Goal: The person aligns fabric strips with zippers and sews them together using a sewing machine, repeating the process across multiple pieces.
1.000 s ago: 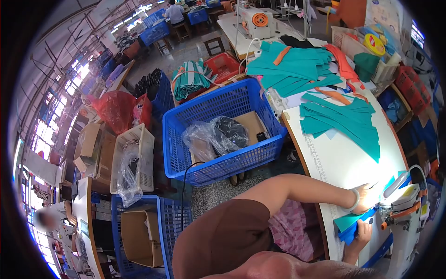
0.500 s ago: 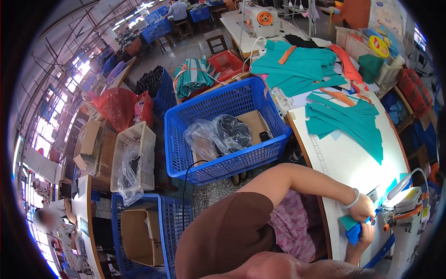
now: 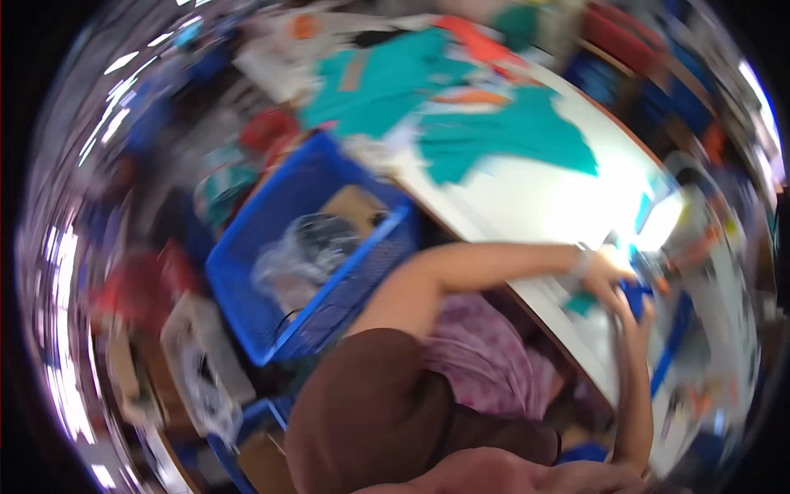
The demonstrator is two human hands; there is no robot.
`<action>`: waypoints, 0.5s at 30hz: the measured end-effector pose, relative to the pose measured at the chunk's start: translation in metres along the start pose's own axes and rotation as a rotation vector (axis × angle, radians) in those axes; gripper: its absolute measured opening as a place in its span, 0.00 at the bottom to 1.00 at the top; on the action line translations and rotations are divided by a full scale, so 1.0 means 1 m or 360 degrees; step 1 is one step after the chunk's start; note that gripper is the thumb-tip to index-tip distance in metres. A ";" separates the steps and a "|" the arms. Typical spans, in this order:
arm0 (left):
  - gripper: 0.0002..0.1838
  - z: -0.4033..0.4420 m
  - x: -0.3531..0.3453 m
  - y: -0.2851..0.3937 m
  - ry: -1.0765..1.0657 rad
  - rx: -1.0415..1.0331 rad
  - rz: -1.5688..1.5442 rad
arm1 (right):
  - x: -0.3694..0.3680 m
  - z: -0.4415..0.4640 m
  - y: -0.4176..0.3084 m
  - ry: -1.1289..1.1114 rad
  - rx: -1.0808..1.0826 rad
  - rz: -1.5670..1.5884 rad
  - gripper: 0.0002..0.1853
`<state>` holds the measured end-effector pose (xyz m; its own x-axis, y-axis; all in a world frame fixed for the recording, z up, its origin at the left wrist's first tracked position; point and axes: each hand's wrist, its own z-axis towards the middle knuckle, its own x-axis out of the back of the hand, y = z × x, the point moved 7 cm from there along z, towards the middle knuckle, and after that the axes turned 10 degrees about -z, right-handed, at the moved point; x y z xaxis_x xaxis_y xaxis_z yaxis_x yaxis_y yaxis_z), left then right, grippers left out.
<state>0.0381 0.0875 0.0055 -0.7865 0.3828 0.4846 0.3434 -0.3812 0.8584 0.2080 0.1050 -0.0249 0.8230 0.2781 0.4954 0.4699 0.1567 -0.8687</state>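
Observation:
Motion blur smears this view. My left hand [image 3: 606,272], with a bracelet at the wrist, reaches across the white table beside the sewing machine [image 3: 690,257]. A bunched blue piece of fabric [image 3: 634,298] sits between my hands, and the left fingers close on its upper side. From below, my right hand [image 3: 638,319] pinches the same blue fabric. Just left of the hands a small teal fabric piece [image 3: 581,304] lies on the table. Near the machine head a bright lamp glares, and the needle area cannot be made out.
Teal fabric pieces [image 3: 510,136] are spread over the white table [image 3: 535,202], with orange strips [image 3: 469,97] among them. Left of the table stands a blue plastic basket [image 3: 239,267] holding a clear plastic bag [image 3: 296,263]. A pale crate [image 3: 210,350] is farther left.
The whole view has swung, so the table and basket appear shifted left and turned. Both hands stay at the machine with the blue fabric, which shows more bunched between them now.

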 end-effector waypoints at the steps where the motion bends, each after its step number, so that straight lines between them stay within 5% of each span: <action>1: 0.28 -0.001 0.000 -0.001 0.0050 0.0044 0.0235 | -0.005 -0.007 -0.029 -0.0063 -0.0083 0.0212 0.15; 3: 0.20 -0.006 -0.001 -0.009 0.0189 -0.0027 0.0010 | -0.003 -0.010 -0.063 -0.0099 -0.0016 0.0239 0.14; 4: 0.20 -0.008 0.009 0.006 0.0331 -0.0335 0.0125 | 0.004 -0.004 -0.054 -0.0040 0.0015 -0.0017 0.13; 5: 0.18 -0.003 0.010 -0.004 0.0179 -0.0057 0.0230 | 0.007 0.000 -0.050 -0.0018 0.0018 -0.0136 0.12; 6: 0.15 -0.007 0.012 -0.007 0.0456 -0.0315 0.0158 | 0.008 -0.001 -0.050 0.0006 -0.0014 -0.0054 0.13; 15: 0.09 -0.012 0.015 0.006 0.0320 0.0107 -0.0176 | 0.024 -0.002 -0.069 0.0148 0.0179 -0.0092 0.14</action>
<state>0.0223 0.0807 0.0161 -0.9054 0.2410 0.3495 0.2776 -0.2869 0.9169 0.1964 0.0992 0.0468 0.8240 0.1772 0.5381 0.4831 0.2763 -0.8308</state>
